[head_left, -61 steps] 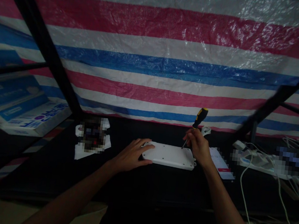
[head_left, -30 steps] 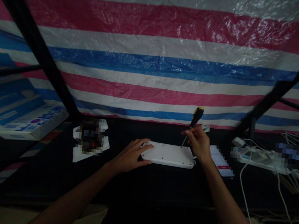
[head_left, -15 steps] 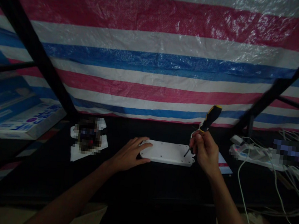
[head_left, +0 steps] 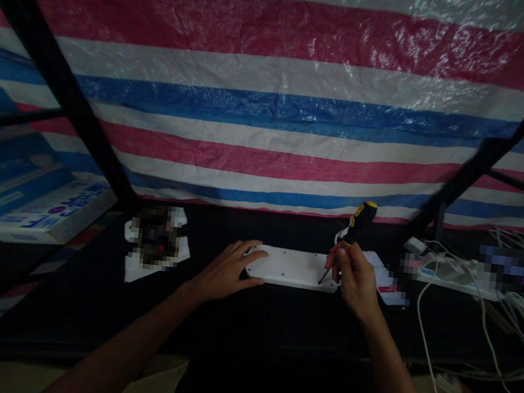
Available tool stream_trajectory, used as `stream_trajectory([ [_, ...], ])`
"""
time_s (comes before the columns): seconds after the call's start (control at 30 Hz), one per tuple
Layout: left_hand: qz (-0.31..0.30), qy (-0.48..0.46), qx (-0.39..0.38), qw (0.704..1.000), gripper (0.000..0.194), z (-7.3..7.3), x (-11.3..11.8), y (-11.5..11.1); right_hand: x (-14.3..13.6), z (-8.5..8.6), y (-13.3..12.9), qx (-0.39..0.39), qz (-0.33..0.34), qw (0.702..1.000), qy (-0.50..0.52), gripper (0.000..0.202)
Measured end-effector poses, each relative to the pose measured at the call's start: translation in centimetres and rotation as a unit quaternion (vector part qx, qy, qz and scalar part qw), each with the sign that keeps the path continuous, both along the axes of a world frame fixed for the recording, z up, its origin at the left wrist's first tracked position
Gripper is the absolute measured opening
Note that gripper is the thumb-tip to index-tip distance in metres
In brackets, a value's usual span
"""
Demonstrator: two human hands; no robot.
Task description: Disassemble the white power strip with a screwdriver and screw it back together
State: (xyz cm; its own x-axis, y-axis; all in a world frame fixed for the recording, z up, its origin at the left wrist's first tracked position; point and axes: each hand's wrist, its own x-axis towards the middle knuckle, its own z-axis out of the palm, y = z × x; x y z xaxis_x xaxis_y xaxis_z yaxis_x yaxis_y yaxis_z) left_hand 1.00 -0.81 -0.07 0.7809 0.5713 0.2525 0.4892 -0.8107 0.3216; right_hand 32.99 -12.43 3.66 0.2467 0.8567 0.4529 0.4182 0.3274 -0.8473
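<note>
A white, long casing [head_left: 298,269] with several small dark holes lies flat on the black table. Around its left end my left hand [head_left: 233,270] rests with the fingers spread, thumb on the near edge and fingertips on the far one. My right hand [head_left: 353,275] is closed on a screwdriver [head_left: 361,222] with a black and yellow handle, tilted with the handle up to the right. The shaft's tip points down at the casing's right part, near a hole at the near edge. Whether it sits in the hole is too small to tell.
Right of my right hand lies a flat card or phone [head_left: 380,276]. Farther right are a white power strip [head_left: 458,277] and loose white cables [head_left: 483,310]. White paper [head_left: 183,250] with blurred items lies left; boxes [head_left: 52,210] stand far left. Striped sheeting [head_left: 272,109] hangs behind.
My right hand and the screwdriver have moved slightly left, and the handle has come lower. The tip has shifted toward the casing's near edge. My left hand and the casing stay in place.
</note>
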Motion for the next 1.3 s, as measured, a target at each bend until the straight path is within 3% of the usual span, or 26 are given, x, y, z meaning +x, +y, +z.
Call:
stream_trajectory([
  [0.13,-0.002,-0.003,0.004,1.000,0.060,-0.1,-0.1,0.1,0.1,0.0,-0.3,-0.011,0.035,0.999,-0.004,0.030],
  [0.37,0.000,-0.006,0.000,1.000,0.061,-0.3,0.0,0.2,0.8,1.4,-0.4,-0.040,0.113,0.993,-0.013,0.029],
  [0.47,-0.003,-0.006,-0.003,1.000,0.060,-0.1,0.0,0.1,0.9,1.4,0.0,-0.049,0.115,0.991,0.042,0.025],
  [0.6,-0.007,-0.008,-0.002,1.000,0.060,0.0,0.0,0.1,0.6,1.2,0.3,-0.066,0.110,0.984,0.120,0.042],
  [0.8,-0.007,-0.012,0.005,1.000,0.060,-0.2,0.0,0.1,0.7,1.7,-0.1,-0.045,0.110,0.991,0.063,0.026],
  [0.97,-0.003,-0.001,0.007,1.000,0.060,-0.1,0.0,0.0,1.4,1.5,-0.5,-0.044,0.119,0.991,0.032,0.028],
  [1.17,-0.004,-0.002,0.005,1.000,0.060,-0.1,0.0,0.1,1.1,1.2,0.0,-0.046,0.097,0.988,0.110,0.034],
  [1.3,-0.007,-0.006,0.010,1.000,0.060,-0.2,0.0,0.1,0.9,1.5,-0.2,-0.063,0.103,0.991,0.052,0.028],
])
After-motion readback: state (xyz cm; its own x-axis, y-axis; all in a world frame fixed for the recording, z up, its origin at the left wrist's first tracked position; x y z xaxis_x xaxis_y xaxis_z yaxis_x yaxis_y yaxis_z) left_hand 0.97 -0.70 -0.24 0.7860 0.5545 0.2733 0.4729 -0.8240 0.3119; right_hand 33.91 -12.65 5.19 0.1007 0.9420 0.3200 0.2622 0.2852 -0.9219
